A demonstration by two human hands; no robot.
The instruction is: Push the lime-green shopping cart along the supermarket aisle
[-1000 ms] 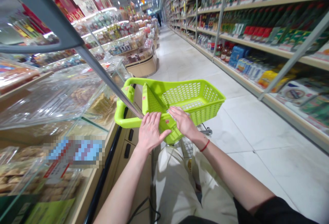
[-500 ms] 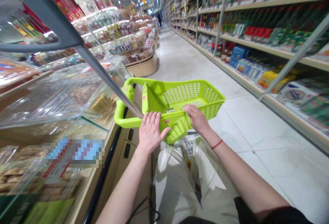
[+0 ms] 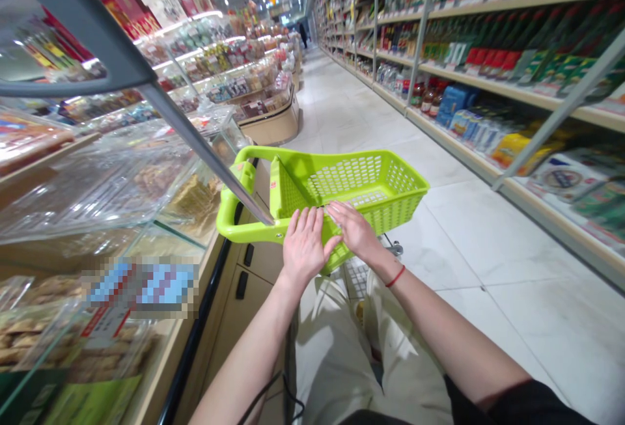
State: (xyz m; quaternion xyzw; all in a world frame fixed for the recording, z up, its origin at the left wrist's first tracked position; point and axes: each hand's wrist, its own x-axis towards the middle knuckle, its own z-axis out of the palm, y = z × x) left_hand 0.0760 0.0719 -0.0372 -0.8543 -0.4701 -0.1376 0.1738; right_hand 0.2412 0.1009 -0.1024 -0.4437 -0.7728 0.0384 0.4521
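The bright green plastic basket point(image 3: 342, 174) of a shopping cart sits in front of my knees, with perforated walls and a looped handle end at left. My left hand point(image 3: 305, 243) lies on its near rim, fingers stretched out and thumb apart. Close beside it, my right hand point(image 3: 354, 230) rests on the same rim with its fingers extended over the edge; a small pale patch shows by its fingertips, which I cannot make out. A metal pole point(image 3: 205, 151) with a grey frame slants down to the rim, left of my left hand.
At left stands a glass-edged food counter point(image 3: 180, 230) with packaged snacks, above wooden drawers point(image 3: 258, 256). Shelves of bottles and boxes point(image 3: 512, 73) line the right side. A tiled aisle point(image 3: 336, 93) runs ahead, where a distant person point(image 3: 303, 34) in dark clothes shows.
My right hand has slid left along the rim, close to my left hand. My left hand has shifted slightly right. The basket has stayed in place.
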